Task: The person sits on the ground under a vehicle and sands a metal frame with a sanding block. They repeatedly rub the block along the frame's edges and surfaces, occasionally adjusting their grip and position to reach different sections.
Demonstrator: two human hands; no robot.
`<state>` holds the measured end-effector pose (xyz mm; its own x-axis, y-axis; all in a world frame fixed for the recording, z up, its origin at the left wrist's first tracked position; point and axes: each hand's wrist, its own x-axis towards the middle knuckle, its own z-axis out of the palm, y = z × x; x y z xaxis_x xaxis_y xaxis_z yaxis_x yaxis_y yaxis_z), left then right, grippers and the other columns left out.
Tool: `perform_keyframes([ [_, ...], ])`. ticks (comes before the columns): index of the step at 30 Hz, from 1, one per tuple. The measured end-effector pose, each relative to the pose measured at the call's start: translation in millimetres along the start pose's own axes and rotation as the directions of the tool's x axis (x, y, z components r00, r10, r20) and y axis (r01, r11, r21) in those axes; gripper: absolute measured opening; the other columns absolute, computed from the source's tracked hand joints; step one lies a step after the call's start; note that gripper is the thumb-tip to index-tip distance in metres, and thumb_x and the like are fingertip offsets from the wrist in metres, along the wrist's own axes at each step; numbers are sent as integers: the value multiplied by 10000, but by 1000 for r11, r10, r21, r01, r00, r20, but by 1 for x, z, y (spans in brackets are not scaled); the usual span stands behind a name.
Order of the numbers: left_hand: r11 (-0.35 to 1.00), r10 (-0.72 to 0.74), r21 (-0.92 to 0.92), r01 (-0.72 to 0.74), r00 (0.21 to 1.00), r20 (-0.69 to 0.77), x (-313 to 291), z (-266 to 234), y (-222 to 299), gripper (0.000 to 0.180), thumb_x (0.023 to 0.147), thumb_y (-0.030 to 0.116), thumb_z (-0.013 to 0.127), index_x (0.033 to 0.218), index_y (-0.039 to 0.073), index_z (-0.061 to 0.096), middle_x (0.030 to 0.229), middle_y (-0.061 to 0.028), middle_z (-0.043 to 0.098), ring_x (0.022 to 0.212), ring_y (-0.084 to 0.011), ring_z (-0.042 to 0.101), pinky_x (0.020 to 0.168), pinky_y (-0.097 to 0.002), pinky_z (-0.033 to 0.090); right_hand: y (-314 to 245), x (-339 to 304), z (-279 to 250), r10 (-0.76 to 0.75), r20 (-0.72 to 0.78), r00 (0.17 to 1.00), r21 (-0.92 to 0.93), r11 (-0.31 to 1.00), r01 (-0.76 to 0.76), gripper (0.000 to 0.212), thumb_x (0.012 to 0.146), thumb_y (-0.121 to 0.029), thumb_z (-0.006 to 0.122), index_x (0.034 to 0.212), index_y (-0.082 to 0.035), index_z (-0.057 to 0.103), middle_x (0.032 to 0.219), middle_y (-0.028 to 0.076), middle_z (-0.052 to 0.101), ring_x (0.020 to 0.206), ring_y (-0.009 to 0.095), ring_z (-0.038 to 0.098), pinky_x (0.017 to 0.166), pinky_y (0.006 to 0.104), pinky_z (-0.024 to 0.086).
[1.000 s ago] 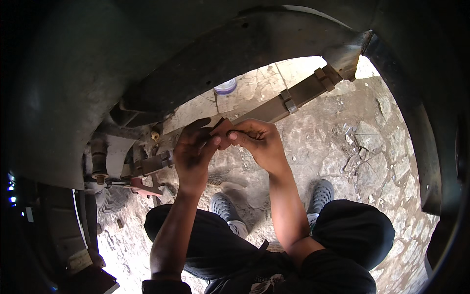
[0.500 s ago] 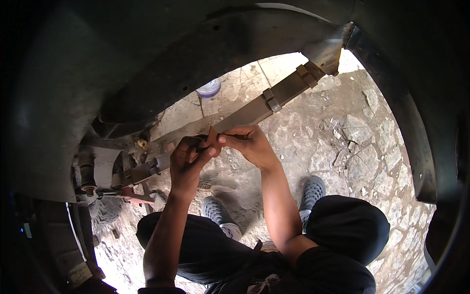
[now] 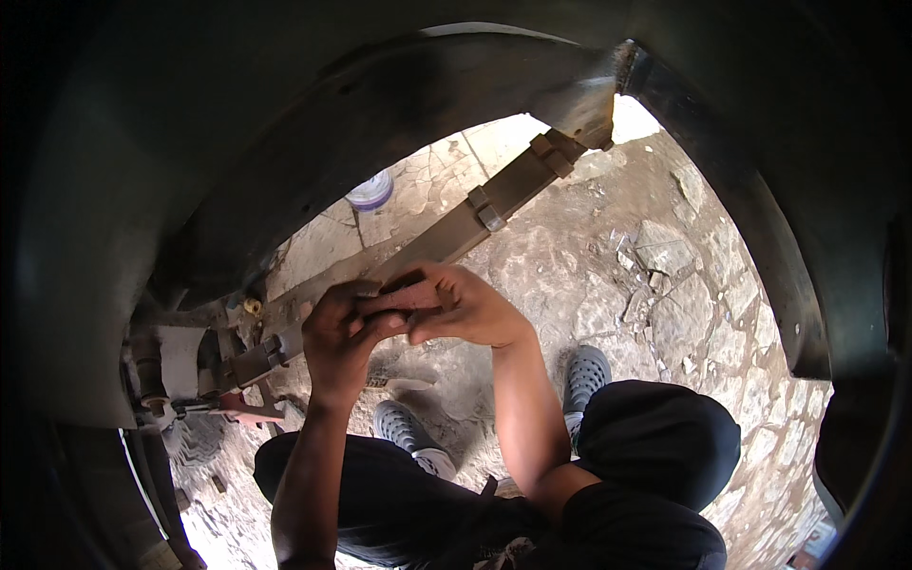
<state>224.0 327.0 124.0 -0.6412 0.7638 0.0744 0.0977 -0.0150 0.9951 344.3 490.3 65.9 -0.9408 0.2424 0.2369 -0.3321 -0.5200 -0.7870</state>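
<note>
Both hands hold a small reddish-brown sheet (image 3: 413,297) between them, which looks like a piece of folded sandpaper. My left hand (image 3: 334,332) grips its left end, thumb below and fingers curled over it. At the other end my right hand (image 3: 486,313) bends inward, its fingers closed round the sheet and partly hiding it. The fingertips are somewhat blurred. Just beyond the hands, a brown leaf spring (image 3: 432,245) with metal clips runs diagonally from lower left to upper right, with no visible contact.
A dark curved wheel-arch panel (image 3: 456,81) spans overhead, its edge (image 3: 793,275) coming down at the right. Spring mounts and a bolt (image 3: 150,375) sit at the left. A white-and-purple round container (image 3: 370,192) stands on the paving. My shoes (image 3: 407,425) rest on broken stony ground (image 3: 684,313).
The sheet has turned from an upright, pointed position to lying lengthwise between my hands. My right hand has curled inward around it. The surroundings have shifted left in view.
</note>
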Motion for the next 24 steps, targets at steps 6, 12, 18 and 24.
perform_keyframes([
  [6,995,-48,76,57,993,-109,8,9,17,369,1014,252,771,1284,10,705,1167,-65,772,991,-146,738,836,-298,583,-4,-10,-20,-211,-433,876,-100,977,186,241,1033,-98,710,1212,58,754,1140,124,784,1026,200,744,929,319,588],
  [12,985,-100,143,100,995,-7,-12,10,26,328,1021,222,747,1231,-26,703,1024,-96,773,961,-172,733,849,-330,572,-88,7,-74,-828,-536,-166,-843,513,163,290,1068,-93,650,1316,30,737,1232,126,783,1035,185,741,945,306,561],
  [18,978,-118,179,106,991,58,-22,7,32,307,1019,200,742,1188,-53,700,945,-110,761,884,-175,724,851,-335,577,-78,53,-75,-919,-346,188,-905,273,-327,806,1090,-387,503,1686,48,178,1719,324,259,1615,503,188,1318,529,116],
  [24,981,-135,144,128,990,40,-25,9,36,316,1000,199,755,1168,-63,702,895,-103,732,823,-183,707,828,-348,569,-88,50,-74,-838,-490,242,-842,382,-382,1025,1027,-420,674,1664,116,76,1712,371,201,1605,555,127,1312,606,99],
])
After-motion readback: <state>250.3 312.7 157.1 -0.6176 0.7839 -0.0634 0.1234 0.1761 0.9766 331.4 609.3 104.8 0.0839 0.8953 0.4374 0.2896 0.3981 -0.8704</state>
